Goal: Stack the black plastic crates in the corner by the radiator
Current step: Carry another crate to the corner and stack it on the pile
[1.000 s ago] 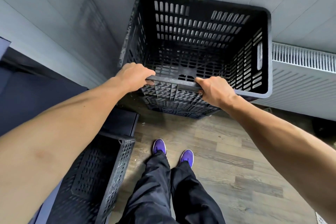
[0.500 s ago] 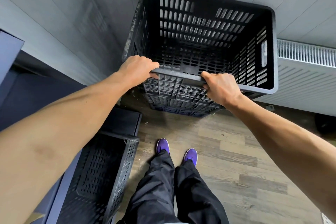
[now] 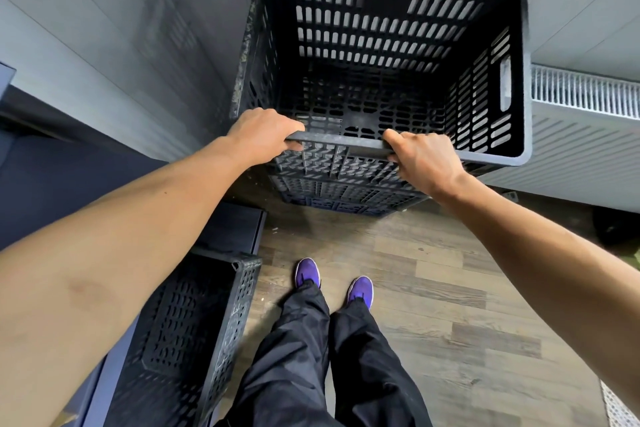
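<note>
A tall black slotted plastic crate [image 3: 381, 45] stands open side up on top of other black crates [image 3: 346, 194] in the corner, between the grey wall and the white radiator [image 3: 585, 121]. My left hand [image 3: 263, 135] and my right hand [image 3: 422, 159] both grip its near top rim, fingers curled over the edge. The top crate is empty inside. Another black crate [image 3: 187, 333] sits lower left beside my left forearm, partly hidden by it.
Wood-look floor [image 3: 450, 305] stretches in front of the stack, with my purple shoes [image 3: 306, 272] and black trousers on it. Dark blue furniture [image 3: 232, 229] lies at the left by the lower crate. A grey panelled wall [image 3: 121, 45] runs behind and to the left.
The crate looms larger and sits a little higher in view; I have leaned closer. Both hands keep the same grip on the near rim.
</note>
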{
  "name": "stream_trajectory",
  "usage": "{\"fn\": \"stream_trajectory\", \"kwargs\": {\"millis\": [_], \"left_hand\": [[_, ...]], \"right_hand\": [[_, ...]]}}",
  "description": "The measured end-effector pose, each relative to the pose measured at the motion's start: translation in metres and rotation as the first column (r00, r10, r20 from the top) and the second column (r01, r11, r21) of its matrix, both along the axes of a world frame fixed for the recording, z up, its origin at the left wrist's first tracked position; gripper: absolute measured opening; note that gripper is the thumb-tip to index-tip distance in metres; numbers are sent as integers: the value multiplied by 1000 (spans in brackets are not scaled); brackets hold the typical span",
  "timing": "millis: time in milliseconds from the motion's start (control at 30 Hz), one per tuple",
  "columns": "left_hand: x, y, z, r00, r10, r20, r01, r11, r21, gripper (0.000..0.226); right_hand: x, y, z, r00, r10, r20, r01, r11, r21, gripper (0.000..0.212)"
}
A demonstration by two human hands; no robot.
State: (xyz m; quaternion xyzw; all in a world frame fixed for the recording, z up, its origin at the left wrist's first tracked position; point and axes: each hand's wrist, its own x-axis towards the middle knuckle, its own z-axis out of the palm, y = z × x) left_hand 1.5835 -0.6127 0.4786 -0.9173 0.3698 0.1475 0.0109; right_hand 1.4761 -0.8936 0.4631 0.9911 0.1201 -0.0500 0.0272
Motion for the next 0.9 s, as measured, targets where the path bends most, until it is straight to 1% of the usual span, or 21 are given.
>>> {"fn": "stream_trajectory", "kwargs": {"millis": [67,167,267,333,400,500,600,733,900], "left_hand": [[1,0,1,1000,-7,6,7,1000,20,29],[1,-1,1,1000,3,-2,-3,1000,29,30],[-2,-2,-1,999,45,3,-46,998,32,27],[-2,-3,-1,996,83,-18,-82,996,32,27],[-3,-4,0,993,104,-52,-103,995,16,32],[-8,-18,2,992,88,-91,-91,996,-23,42],[-15,-41,1,994,39,-99,-42,999,-31,33],[-15,-44,2,996,26,-91,-27,1000,-7,38],[-18,-48,4,994,42,-101,-42,999,-6,35]], "right_hand": [[1,-8,3,999,18,-31,-18,1000,20,26],[3,-37,11,988,3,-151,1,1000,27,37],[-3,-62,18,959,-107,-263,105,994,-23,33],[-5,-65,19,939,-144,-313,150,989,-6,27],[-4,-63,19,936,-146,-321,159,987,15,25],[-3,-59,24,933,-135,-334,150,988,21,24],[-7,-53,27,928,-122,-353,137,990,19,23],[-13,-49,25,937,-101,-336,122,992,43,18],[-12,-54,26,935,-87,-345,108,993,43,20]]}}
